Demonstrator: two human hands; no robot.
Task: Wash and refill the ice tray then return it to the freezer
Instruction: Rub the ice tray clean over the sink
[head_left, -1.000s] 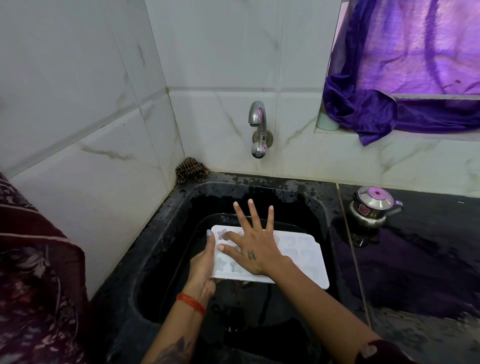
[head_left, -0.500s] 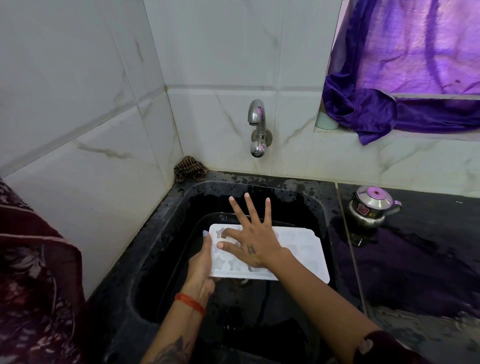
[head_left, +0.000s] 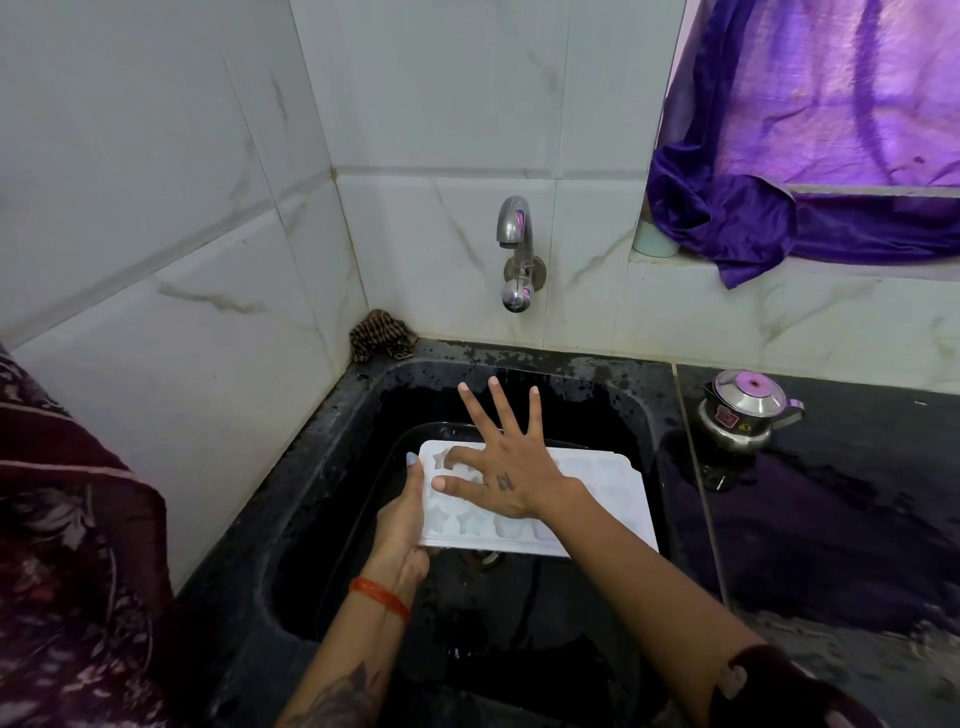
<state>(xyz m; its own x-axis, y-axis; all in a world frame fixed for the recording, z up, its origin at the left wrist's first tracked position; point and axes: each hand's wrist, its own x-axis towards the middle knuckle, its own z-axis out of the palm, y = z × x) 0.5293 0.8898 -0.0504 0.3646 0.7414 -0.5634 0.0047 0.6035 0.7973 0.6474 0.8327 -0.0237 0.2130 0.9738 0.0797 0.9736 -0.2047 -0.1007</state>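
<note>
2 hands over black sink (head_left: 332, 467): left hand (head_left: 402, 525) grips ice tray (head_left: 613, 486), right hand (head_left: 506, 467) splayed on it.

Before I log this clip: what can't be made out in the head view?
- Ice tray: middle cavities covered by the right hand; whether any hold water is unclear.
- Left hand: its grip under the tray is hidden.
- Tap: no stream visible; handle setting unreadable.
- Sink: drain mostly behind the tray.

The left hand (head_left: 402, 525), low and centre-left in the frame, curls in a side-on grip, thumb pointing up. The right hand (head_left: 511, 478) lies palm-down at centre, three fingers (head_left: 497, 402) splayed straight, index finger bent, forearm running to the lower right.
</note>
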